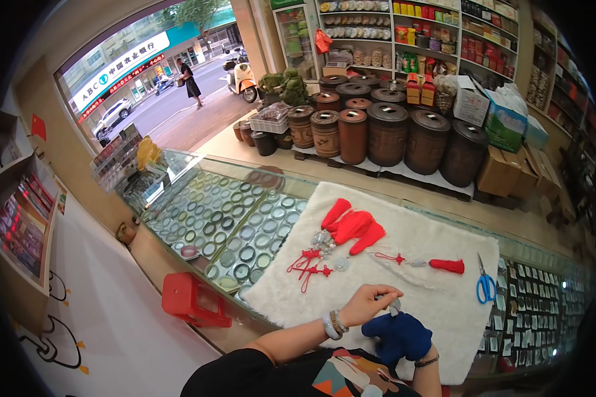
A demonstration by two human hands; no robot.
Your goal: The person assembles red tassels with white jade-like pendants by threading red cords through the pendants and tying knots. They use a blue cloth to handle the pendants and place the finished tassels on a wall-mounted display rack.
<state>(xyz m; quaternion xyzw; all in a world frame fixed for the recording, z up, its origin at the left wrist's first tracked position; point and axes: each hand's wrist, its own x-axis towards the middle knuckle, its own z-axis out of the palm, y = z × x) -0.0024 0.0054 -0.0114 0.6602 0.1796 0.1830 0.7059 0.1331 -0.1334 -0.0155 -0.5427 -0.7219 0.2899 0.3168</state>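
Note:
Just above the near edge of a white fluffy cloth (pixel 298 284), my two hands meet at a small pale grey stone pendant (pixel 395 307). My bare left hand (pixel 369 303), with bangles at the wrist, pinches at its upper end. My right hand (pixel 401 336), in a dark blue glove, is closed around its lower part. Farther off on the cloth lies a bunch of red tassels (pixel 354 227) with pale pendants and red knotted cords (pixel 308 264). One red tassel (pixel 447 266) on a knotted cord is laid out separately. Blue-handled scissors (pixel 486 288) rest at the cloth's right edge.
Under the glass counter (pixel 179 173), pale bangles (pixel 242 255) fill the left side and small tagged packets (pixel 530 304) the right. A red stool (pixel 191 301) stands at left. Beyond the counter are brown lidded jars (pixel 387 135), boxes (pixel 506 126) and stocked shelves (pixel 424 33).

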